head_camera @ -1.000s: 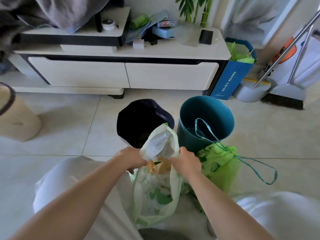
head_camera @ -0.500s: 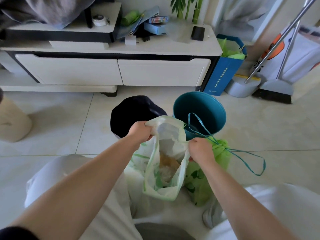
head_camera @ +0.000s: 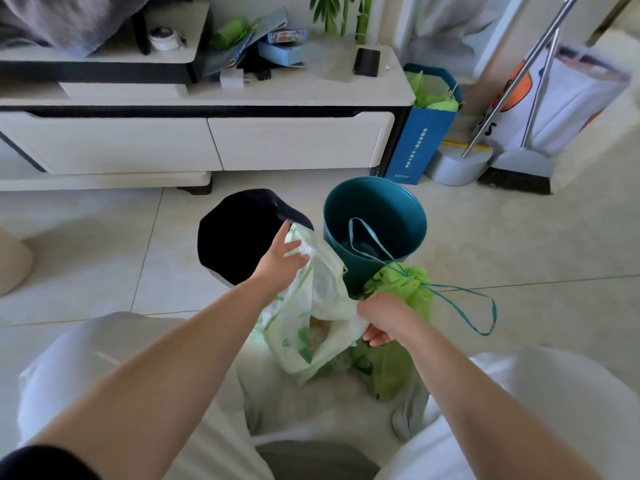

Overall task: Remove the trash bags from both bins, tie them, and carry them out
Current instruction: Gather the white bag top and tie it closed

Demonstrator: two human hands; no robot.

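A pale green-printed trash bag with rubbish inside hangs open between my hands, in front of my knees. My left hand grips its far upper edge, just over the black bin. My right hand holds the near edge, lower and closer to me. A bright green drawstring bag stands cinched on the floor right of it, its teal cord looping out to the right and up over the teal bin. Both bins stand side by side, no liners visible in them.
A white low cabinet runs behind the bins. A blue paper bag, a dustpan and a broom stand at the right. A beige container sits at the left edge. Tiled floor lies around.
My hands have spread apart: the left lifted the bag's far edge up toward the black bin, the right pulled the near edge down and back, stretching the bag's mouth wider.
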